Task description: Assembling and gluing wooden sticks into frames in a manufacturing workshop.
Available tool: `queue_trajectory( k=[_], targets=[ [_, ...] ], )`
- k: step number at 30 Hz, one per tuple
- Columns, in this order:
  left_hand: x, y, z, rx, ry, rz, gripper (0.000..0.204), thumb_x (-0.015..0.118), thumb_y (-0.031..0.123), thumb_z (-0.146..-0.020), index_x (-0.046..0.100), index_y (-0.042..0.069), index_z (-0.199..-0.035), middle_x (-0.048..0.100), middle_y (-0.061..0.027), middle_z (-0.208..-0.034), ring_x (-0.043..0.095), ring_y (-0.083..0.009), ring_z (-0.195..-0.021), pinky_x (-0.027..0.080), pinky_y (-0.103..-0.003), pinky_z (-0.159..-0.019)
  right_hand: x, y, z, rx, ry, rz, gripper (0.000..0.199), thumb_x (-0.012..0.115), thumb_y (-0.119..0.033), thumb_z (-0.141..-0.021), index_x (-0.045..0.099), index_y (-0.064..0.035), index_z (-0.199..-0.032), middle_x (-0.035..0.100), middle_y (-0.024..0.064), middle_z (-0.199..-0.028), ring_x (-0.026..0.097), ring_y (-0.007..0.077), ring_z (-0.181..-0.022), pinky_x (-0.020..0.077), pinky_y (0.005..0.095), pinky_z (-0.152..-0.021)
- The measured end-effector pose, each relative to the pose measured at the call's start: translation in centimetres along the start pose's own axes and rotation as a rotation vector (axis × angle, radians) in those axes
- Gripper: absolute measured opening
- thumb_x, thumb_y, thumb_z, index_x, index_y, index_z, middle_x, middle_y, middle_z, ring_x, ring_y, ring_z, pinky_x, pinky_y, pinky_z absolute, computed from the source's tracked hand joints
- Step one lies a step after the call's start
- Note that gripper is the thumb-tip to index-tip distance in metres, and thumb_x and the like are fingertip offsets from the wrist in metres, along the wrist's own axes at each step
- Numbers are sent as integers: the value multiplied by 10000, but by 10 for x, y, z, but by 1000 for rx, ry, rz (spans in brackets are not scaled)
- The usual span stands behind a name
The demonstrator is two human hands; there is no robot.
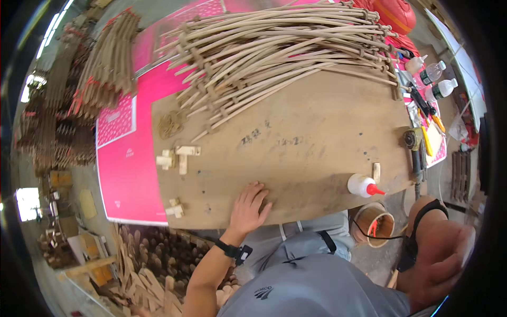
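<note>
Head view: left hand (pixel 249 207) lies flat, fingers spread, on the wooden board (pixel 317 137), holding nothing. Right hand (pixel 441 264) hangs off the board's right edge, blurred; grip unreadable. Glue bottle (pixel 363 186) lies between them.

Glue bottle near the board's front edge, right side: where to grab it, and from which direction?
Grip the glue bottle around its white body, coming from above. It lies on its side on the wooden board, red nozzle pointing right, so the rounded body is the widest exposed part. The right hand is nearer; the left hand rests flat on the board.
</note>
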State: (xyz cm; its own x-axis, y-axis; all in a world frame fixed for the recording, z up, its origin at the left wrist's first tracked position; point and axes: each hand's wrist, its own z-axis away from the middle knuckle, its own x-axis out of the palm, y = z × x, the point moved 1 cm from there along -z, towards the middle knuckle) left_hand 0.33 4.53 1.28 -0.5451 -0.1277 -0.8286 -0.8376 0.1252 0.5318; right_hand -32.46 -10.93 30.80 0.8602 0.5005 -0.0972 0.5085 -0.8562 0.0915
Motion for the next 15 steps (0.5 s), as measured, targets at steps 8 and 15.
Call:
queue_trajectory(
  k=[8,15],
  targets=[
    [12,24,17,80,195,-61,344,742,219,-886,658,59,-1179,618,-162,-1287,544,-374,-1312,467,-474,-1057,61,-73,-35,309,-71,-195,158,643,-159,-909,607,-145,-1062,555,0,-823,545,188,-618,439,296,-533],
    [8,27,210,-228,422,-87,260,685,133,-896,659,20,-1129,651,-187,-1081,598,-380,-1018,471,-479,-922,59,-128,-53,671,-270,-632,388,612,-219,-973,647,9,-1286,706,207,-1165,719,350,-926,604,433,-739]
  ],
)
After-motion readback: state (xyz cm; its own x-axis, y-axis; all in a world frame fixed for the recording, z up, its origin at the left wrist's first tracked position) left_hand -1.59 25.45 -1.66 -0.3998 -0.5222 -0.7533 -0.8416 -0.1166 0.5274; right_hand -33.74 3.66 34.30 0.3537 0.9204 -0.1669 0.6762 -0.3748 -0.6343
